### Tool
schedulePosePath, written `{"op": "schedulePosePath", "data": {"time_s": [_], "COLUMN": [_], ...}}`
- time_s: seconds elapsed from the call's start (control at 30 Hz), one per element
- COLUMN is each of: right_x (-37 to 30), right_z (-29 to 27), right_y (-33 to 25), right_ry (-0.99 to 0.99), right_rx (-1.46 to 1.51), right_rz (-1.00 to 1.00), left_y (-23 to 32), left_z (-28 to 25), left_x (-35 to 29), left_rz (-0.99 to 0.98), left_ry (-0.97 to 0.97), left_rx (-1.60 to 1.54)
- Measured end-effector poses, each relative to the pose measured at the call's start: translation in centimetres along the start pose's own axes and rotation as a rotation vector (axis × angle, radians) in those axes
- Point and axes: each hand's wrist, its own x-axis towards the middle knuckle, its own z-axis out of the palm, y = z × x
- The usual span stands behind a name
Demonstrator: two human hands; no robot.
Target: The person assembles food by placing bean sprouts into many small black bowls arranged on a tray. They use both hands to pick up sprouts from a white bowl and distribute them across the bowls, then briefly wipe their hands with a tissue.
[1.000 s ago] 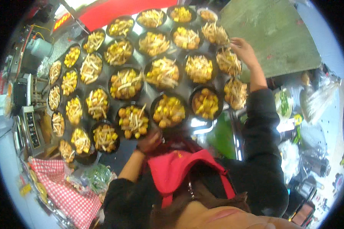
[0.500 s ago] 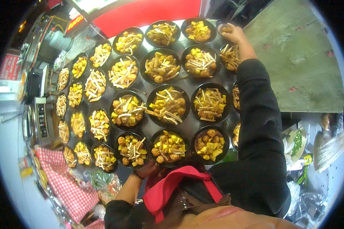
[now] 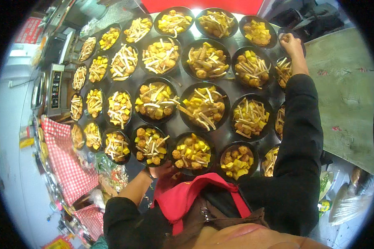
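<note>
Rows of dark round bowls of food cover the steel table before me. Most hold yellow chunks, browned balls and pale strips, such as the middle bowl (image 3: 203, 106). At the far right corner my right hand (image 3: 291, 45) is at a dark bowl (image 3: 298, 34), its fingers drawn together. Whatever they hold, if anything, is hidden. Low at the near edge, beside a filled bowl (image 3: 192, 153), is my left hand (image 3: 161, 169); its fingers are mostly out of sight. A nearby front bowl (image 3: 238, 161) shows balls and yellow chunks without pale strips on top.
A pale green board (image 3: 345, 91) lies right of the steel table. Red-checked cloth (image 3: 66, 157) and plastic bags with greens (image 3: 110, 170) are at the lower left. A control panel (image 3: 55, 89) stands at the left, and a red panel (image 3: 203, 6) borders the far side.
The view has shifted, so the bowls sit farther right and slightly turned. My right hand stays at the same corner bowl, its fingers more bunched. My left hand remains by the near edge.
</note>
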Motion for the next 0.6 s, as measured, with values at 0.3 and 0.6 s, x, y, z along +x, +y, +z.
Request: {"op": "schedulePosePath", "data": {"time_s": [0.3,0.6], "right_x": [0.3,-7.1], "right_z": [-2.2,-13.0], "right_y": [0.1,-4.0], "right_ry": [0.233,-0.045], "right_rx": [0.265,1.277], "right_rz": [0.018,0.141], "left_y": [0.1,0.3], "left_z": [-0.2,1.2], "left_x": [1.0,0.8], "left_rz": [-0.173,-0.234], "left_ry": [0.082,0.05], "left_rx": [-0.143,-0.238]}}
